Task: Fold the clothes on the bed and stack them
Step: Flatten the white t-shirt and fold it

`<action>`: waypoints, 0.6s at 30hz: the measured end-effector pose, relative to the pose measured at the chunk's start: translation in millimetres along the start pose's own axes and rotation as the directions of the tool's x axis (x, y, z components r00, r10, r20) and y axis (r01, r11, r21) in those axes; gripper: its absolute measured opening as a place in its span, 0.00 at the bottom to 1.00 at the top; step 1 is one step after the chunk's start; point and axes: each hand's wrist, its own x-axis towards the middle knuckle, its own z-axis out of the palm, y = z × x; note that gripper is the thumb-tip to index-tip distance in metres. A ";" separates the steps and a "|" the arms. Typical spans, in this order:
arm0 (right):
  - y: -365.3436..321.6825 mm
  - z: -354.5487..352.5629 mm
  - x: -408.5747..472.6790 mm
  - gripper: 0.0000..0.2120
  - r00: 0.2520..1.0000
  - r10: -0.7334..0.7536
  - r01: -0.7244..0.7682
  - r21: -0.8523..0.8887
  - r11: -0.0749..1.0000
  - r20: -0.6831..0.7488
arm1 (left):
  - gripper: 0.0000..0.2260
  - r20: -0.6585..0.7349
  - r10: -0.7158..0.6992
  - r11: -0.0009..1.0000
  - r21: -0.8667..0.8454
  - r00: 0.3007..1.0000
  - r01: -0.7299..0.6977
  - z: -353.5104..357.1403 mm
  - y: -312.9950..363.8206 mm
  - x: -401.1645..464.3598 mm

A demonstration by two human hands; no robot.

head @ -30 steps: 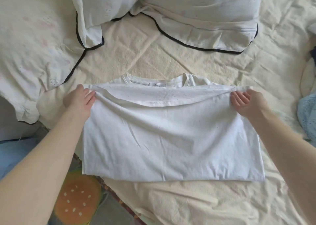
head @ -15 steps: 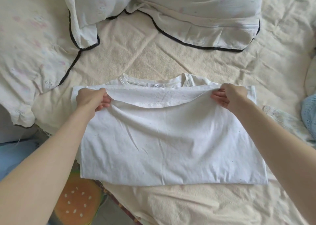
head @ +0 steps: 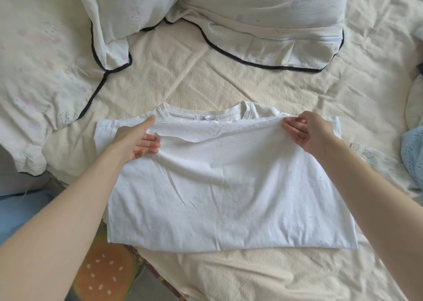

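Observation:
A white T-shirt (head: 229, 193) lies on the cream bed cover (head: 183, 76), its bottom half folded up over the top so the hem reaches just below the collar and label. My left hand (head: 135, 140) holds the left part of the raised hem, thumb on top and fingers underneath the fabric. My right hand (head: 309, 133) pinches the right end of the same hem, fingers curled under it. The hem sags a little between the two hands.
Two pale pillows with black piping (head: 263, 21) and a matching quilt (head: 41, 71) lie at the head and left of the bed. A light blue knitted garment (head: 413, 154) sits at the right edge. A burger-pattern mat (head: 103, 275) shows on the floor below left.
Both hands have slid inward along the hem from its outer corners. The hem has come down closer to the collar.

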 end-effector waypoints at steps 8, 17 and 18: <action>0.2 -0.5 0.6 0.04 1.000 0.004 -0.004 -0.013 1.000 0.001 | 0.17 -0.074 0.030 0.999 0.040 0.997 -0.027 16.0 -1.7 5.9; 3.5 -3.5 3.5 0.04 0.999 0.022 -0.022 -0.015 1.000 0.034 | 0.10 -0.071 0.009 0.998 0.057 0.997 -0.005 18.6 -7.2 4.8; 3.0 -3.8 3.2 0.03 0.999 0.023 -0.022 -0.009 1.000 0.034 | 0.10 -0.093 0.028 0.999 0.030 0.995 -0.025 17.8 -5.2 4.4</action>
